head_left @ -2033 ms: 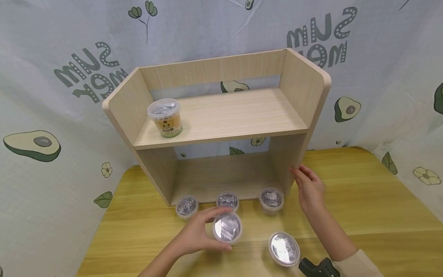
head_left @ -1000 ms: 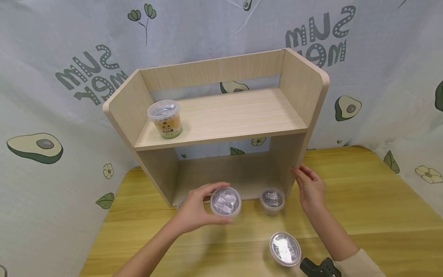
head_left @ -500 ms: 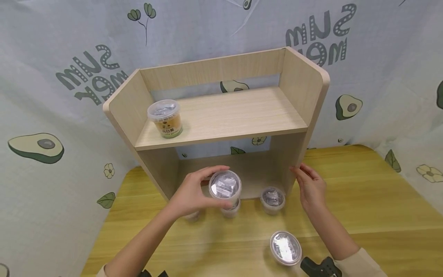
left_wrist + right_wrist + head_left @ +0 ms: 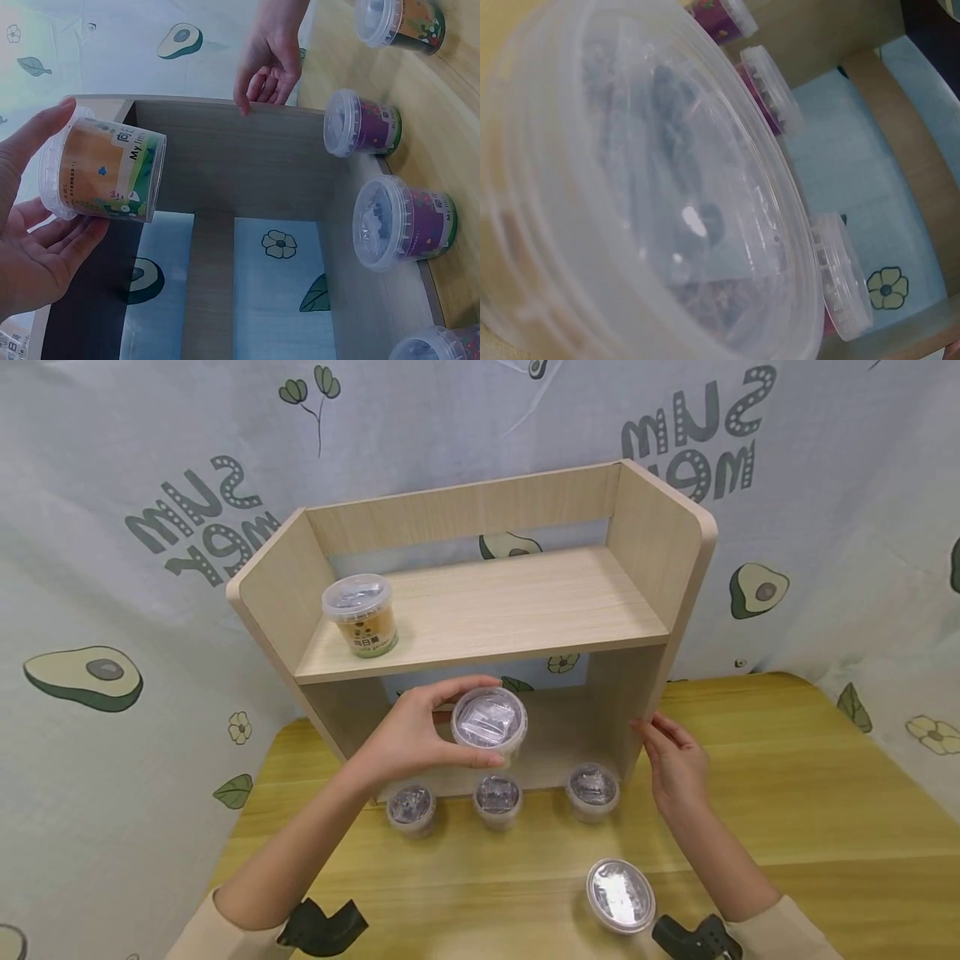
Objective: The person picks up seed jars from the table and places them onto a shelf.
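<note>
My left hand (image 4: 416,735) grips a lidded plastic cup (image 4: 489,720) between thumb and fingers, raised in front of the shelf's lower opening. The left wrist view shows its orange label (image 4: 105,169) with a green base. My right hand (image 4: 675,764) holds the front edge of the right side panel of the wooden shelf (image 4: 517,602), its other fingers curled. Another orange-labelled cup (image 4: 362,617) stands at the left end of the upper board. Below, a row of three lidded cups, left (image 4: 411,808), middle (image 4: 497,800) and right (image 4: 592,792), lines the shelf's front; purple labels show.
A further lidded cup (image 4: 620,896) stands nearer on the wooden table (image 4: 825,827), left of the right forearm; its lid (image 4: 697,195) fills much of the right wrist view. A printed curtain (image 4: 465,410) hangs behind the shelf. Black wrist devices (image 4: 322,928) sit on both forearms.
My left hand has lifted the cup from above the table up past the front row to the lower opening, uncovering the left and middle cups. The right hand stays at the panel.
</note>
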A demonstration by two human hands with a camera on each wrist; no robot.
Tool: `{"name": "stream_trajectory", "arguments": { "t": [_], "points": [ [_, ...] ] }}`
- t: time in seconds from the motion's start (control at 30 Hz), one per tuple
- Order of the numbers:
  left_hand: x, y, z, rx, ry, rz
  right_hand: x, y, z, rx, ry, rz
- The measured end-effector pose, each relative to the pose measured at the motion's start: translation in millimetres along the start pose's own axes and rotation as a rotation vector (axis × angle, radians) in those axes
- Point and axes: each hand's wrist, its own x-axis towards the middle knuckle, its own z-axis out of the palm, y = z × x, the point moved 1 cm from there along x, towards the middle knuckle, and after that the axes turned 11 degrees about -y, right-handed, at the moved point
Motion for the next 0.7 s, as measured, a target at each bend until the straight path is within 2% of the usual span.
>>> {"name": "stream_trajectory", "arguments": {
  "t": [0.23, 0.37, 0.57, 0.7],
  "points": [
    [0.6, 2.0, -2.9, 0.010, -0.012, -0.023, -0.5, 1.0, 0.2, -0.011, -0.007, -0.004],
    [4.4, 7.2, -9.5, 0.011, -0.016, -0.013, -0.7, 1.1, 0.2, -0.007, -0.010, -0.004],
    [14.4, 29.8, -27.8, 0.026, -0.053, -0.002, -0.6, 1.1, 0.7, -0.002, -0.006, 0.001],
    [25.2, 45.7, -40.1, 0.025, -0.079, 0.034, -0.6, 0.7, 1.2, -0.003, 0.005, 0.001]
  ]
}}
